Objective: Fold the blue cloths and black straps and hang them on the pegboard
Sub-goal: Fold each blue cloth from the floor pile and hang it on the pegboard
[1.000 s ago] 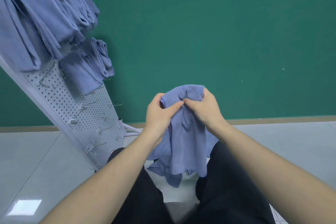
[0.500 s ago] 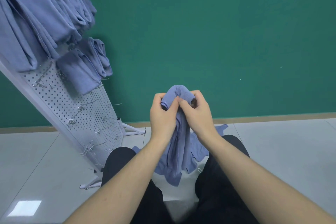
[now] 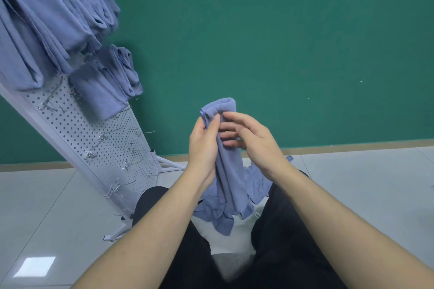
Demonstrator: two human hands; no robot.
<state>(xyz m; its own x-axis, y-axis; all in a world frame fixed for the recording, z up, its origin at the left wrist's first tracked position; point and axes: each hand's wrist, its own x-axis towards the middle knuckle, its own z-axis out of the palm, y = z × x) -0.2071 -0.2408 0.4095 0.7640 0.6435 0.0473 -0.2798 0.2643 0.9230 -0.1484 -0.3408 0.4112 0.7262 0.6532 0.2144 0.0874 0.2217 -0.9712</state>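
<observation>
A blue cloth (image 3: 229,180), folded into a long narrow strip, hangs in front of me over my lap. My left hand (image 3: 203,145) grips its upper part, thumb pressed against the fold near the top. My right hand (image 3: 252,138) lies beside it with fingers spread and nearly straight, fingertips touching the cloth. At the left stands the white pegboard (image 3: 94,138), leaning, with metal hooks. Several folded blue cloths (image 3: 47,26) hang on its upper hooks, and more folded cloths (image 3: 105,82) hang just below. No black strap is in view.
More loose blue cloth (image 3: 258,185) lies bunched on the floor between my knees. A green wall (image 3: 281,42) rises behind, with a wooden skirting along grey floor tiles (image 3: 364,183). The pegboard's white feet (image 3: 169,164) jut out onto the floor.
The cloth went from a bunched handful to a narrow hanging strip. My right hand released its pinch and spread its fingers; my left hand kept its grip.
</observation>
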